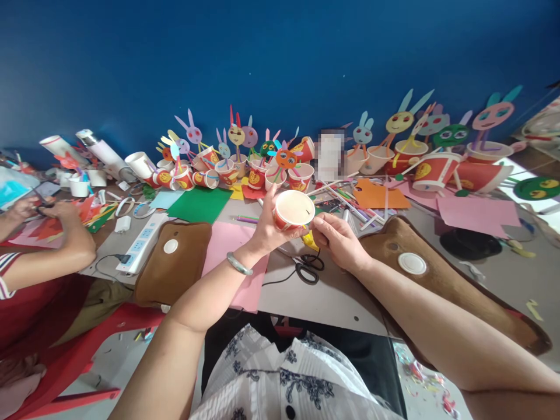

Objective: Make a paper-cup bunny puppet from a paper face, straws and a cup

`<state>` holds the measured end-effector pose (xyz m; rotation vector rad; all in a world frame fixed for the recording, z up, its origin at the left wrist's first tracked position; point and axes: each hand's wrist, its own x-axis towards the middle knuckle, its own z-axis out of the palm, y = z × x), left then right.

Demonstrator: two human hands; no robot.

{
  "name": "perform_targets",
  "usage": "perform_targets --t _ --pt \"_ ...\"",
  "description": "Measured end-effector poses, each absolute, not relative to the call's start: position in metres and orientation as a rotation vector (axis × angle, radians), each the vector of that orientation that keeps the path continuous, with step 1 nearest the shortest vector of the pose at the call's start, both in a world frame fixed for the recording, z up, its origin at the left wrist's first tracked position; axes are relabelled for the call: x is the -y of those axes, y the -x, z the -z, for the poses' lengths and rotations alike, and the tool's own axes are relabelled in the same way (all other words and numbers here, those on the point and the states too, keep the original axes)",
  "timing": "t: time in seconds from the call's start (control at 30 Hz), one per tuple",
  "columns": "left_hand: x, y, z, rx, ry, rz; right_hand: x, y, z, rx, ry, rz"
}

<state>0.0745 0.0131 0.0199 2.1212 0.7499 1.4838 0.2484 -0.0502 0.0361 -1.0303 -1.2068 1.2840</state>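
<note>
My left hand (pixel 265 230) is wrapped round a red paper cup (pixel 294 210) and holds it above the table, its pale round end turned toward me. A small dark mark shows near the right side of that end; whether it is a hole or a tip poking through, I cannot make out. Close against the cup's right side, my right hand (pixel 339 240) is closed in a pinch, and what lies between its fingers is hidden. Black-handled scissors (pixel 308 269) lie on the table just below the hands. A yellow piece (pixel 310 241) shows under the cup.
Paper cups with rabbit-like paper figures (pixel 286 158) line the blue wall. Brown cushion-like pads (pixel 175 251) flank me. Pink paper (pixel 231 256), green paper (pixel 201 204), orange paper (pixel 380 195) and a power strip (pixel 142 242) lie about. At left, a co-worker's hands (pixel 56 213) handle orange paper.
</note>
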Motion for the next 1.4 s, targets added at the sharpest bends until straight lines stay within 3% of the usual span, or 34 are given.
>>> perform_targets --t 0.5,0.83,1.4 --pt "-0.012 -0.068 -0.025 -0.68 -2.085 -1.349 0.046 -0.254 -0.035 1.27 0.991 -1.243" --pt "-0.017 -0.064 -0.029 -0.824 -2.236 -1.324 0.046 -0.261 -0.044 1.52 1.233 -0.822" --pt "-0.017 -0.063 -0.039 -0.73 -1.837 -1.203 0.043 -0.261 -0.036 1.622 1.21 -0.552"
